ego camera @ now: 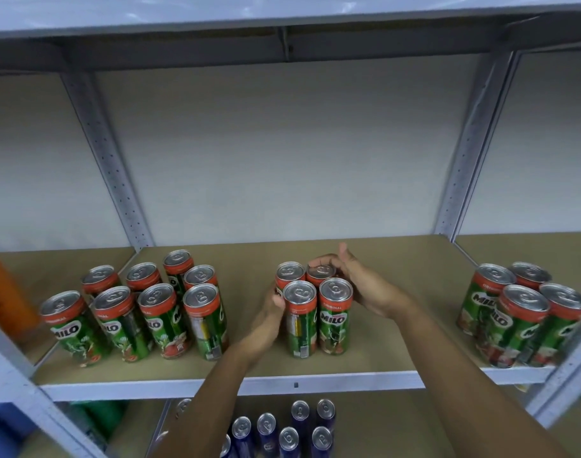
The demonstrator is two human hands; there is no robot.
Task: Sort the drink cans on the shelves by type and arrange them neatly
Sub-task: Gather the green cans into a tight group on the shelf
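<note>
Both hands were seen at the middle cluster of four tall green-and-red Milo cans [310,309], which stood upright in a tight two-by-two block on the brown board shelf [398,352], near its front edge. The left hand [269,320] was pressed against the left flank of the block, its fingers [277,300] curled onto the front-left can; how far they wrapped round could not be told, since the cans hid them. The right hand [358,285] was cupped round the back-right can, its fingers [322,261] hooked over the silver lid and the thumb raised clear above. The block was being squeezed together from both sides, so the step in hand was judged to be the squaring-up of this group, not a lift. A larger group of eight matching Milo cans [143,305] stood well apart to the left, in looser rows, and a third group of four Milo cans [522,312] stood well apart at the shelf's right end. On the lower shelf [375,421], dark blue cans with silver lids [282,431] were lined up separately, so sorting by type looked largely done. The next move was judged to call for even pressure from both sides, low on the cans, so none was tipped, and then for the three groups to be drawn into one straight row.
</note>
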